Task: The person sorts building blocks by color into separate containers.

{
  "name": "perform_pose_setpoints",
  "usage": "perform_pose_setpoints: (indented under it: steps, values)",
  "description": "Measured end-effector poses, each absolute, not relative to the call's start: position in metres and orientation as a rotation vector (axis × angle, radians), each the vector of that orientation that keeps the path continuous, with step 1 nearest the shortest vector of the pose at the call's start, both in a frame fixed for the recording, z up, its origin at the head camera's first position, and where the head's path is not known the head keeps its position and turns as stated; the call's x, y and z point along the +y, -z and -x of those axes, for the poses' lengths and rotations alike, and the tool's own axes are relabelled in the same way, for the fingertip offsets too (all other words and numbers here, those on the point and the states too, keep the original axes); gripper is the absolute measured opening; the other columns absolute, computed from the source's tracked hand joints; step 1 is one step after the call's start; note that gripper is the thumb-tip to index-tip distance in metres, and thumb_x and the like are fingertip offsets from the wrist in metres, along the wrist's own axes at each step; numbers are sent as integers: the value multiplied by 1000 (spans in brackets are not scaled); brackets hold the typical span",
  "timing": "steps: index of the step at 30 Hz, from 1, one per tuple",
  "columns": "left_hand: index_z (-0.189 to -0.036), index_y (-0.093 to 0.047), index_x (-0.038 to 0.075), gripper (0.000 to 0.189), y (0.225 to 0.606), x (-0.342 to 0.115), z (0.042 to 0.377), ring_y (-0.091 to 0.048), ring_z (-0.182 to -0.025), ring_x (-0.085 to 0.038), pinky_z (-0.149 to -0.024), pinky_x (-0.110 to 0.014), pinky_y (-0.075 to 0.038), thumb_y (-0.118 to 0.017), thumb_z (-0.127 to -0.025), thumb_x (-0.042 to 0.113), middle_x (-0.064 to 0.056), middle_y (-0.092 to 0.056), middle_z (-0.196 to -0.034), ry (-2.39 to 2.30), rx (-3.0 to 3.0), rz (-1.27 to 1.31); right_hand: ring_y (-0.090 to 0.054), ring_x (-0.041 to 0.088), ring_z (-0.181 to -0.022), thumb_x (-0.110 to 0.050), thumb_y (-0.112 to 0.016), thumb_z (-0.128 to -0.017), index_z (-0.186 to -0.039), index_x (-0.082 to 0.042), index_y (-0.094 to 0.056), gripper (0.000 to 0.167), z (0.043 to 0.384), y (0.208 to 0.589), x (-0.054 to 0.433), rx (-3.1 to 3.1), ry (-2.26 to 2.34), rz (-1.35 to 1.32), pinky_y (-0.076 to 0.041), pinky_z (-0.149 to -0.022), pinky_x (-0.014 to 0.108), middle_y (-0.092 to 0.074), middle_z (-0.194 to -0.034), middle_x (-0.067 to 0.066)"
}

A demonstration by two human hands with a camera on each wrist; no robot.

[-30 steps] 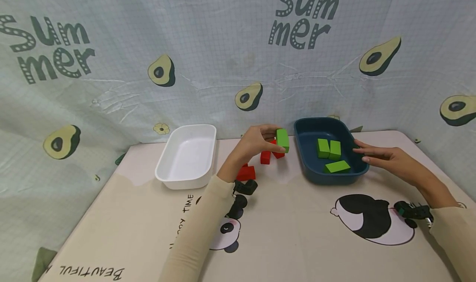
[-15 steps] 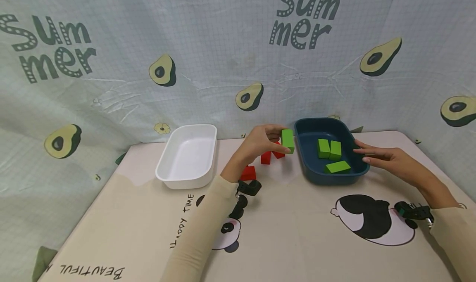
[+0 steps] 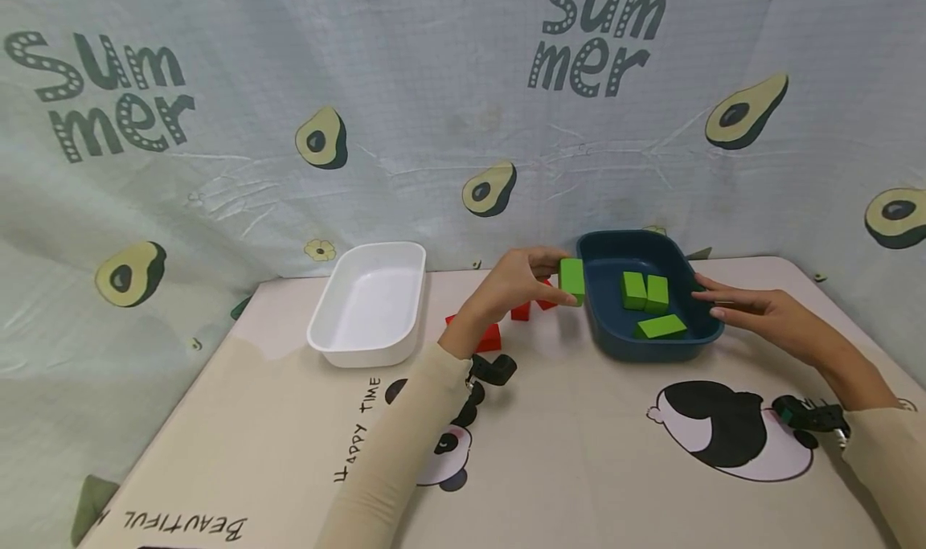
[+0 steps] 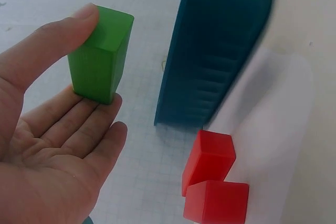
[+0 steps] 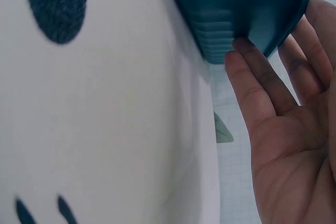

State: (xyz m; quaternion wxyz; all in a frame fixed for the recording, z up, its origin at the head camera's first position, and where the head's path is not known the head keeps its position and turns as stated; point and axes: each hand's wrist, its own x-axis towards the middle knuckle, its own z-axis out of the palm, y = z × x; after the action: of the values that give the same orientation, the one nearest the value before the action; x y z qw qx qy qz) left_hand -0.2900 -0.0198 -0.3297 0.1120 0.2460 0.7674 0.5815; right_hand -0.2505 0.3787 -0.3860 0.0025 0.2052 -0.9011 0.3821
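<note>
My left hand (image 3: pixel 506 284) pinches a green block (image 3: pixel 571 281) between thumb and fingers, just left of the dark blue bin (image 3: pixel 651 353). In the left wrist view, the thumb lies on the upper end of this green block (image 4: pixel 100 61) and the fingertips support its lower end. Inside the bin lie three green blocks, two side by side (image 3: pixel 633 290) and one flat in front (image 3: pixel 661 326). At the bin's right side is my right hand (image 3: pixel 767 316); its fairly straight fingers (image 5: pixel 252 87) rest against the outer wall in the right wrist view.
Several red blocks (image 3: pixel 489 338) lie on the table between the containers, partly hidden by my left hand and forearm. A white container (image 3: pixel 372 358) stands at the left with nothing in it. Behind the table hangs a printed cloth (image 3: pixel 405 131).
My left hand has carried the green block to the right, closer to the blue bin. The right hand stays at the bin's side. The view shifts slightly.
</note>
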Motion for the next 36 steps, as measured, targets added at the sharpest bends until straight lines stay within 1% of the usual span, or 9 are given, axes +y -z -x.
perform_pose_setpoints:
  steps: [10,14,17,24,27,32,36]
  values:
    - [-129,-70,14,57,333,-16,288,-67,-112,-7,-98,-24,-53,-91,-76,14,4,-73,-117,-1696,2259,-726,-31,-23,-131,-20,-60,-104,-140,-12,-63,37,252,386,378,-2819,-1204,-659,-36,-90,-1,-40,-158,-14]
    - [-132,-69,15,61,332,-13,287,-65,-116,-6,-99,-22,-52,-92,-75,16,7,-72,-122,-1670,2284,-718,-32,-22,-132,-18,-60,-104,-140,-11,-63,37,253,387,379,-2803,-1215,-673,-36,-91,0,-41,-158,-14]
    - [-133,-67,14,63,331,-10,287,-64,-118,-7,-99,-21,-52,-92,-76,15,6,-71,-125,-1661,2284,-717,-32,-22,-132,-16,-60,-104,-139,-10,-63,36,253,387,380,-2792,-1221,-684,-36,-91,0,-41,-158,-13]
    - [-133,-67,12,64,330,-4,287,-64,-117,-6,-97,-19,-52,-92,-75,15,4,-71,-125,-1628,2308,-760,-31,-23,-131,-19,-60,-104,-140,-11,-63,37,252,385,380,-2815,-1230,-653,-36,-90,0,-40,-159,-14]
    - [-133,-67,12,64,331,-3,288,-64,-118,-6,-97,-18,-52,-93,-74,15,3,-71,-126,-1614,2321,-767,-31,-22,-132,-18,-60,-104,-140,-11,-63,37,253,386,380,-2811,-1238,-661,-36,-91,1,-40,-159,-11]
    - [-133,-68,14,66,331,0,289,-63,-119,-6,-98,-18,-52,-94,-73,18,4,-70,-127,-1586,2346,-767,-31,-22,-132,-17,-60,-104,-140,-10,-63,37,252,386,380,-2799,-1236,-675,-36,-91,0,-40,-159,-12]
    - [-134,-67,14,66,330,1,287,-63,-118,-6,-97,-19,-52,-93,-73,18,4,-70,-127,-1582,2340,-780,-31,-23,-131,-18,-60,-104,-140,-10,-63,37,250,386,379,-2803,-1222,-662,-36,-91,0,-40,-158,-13]
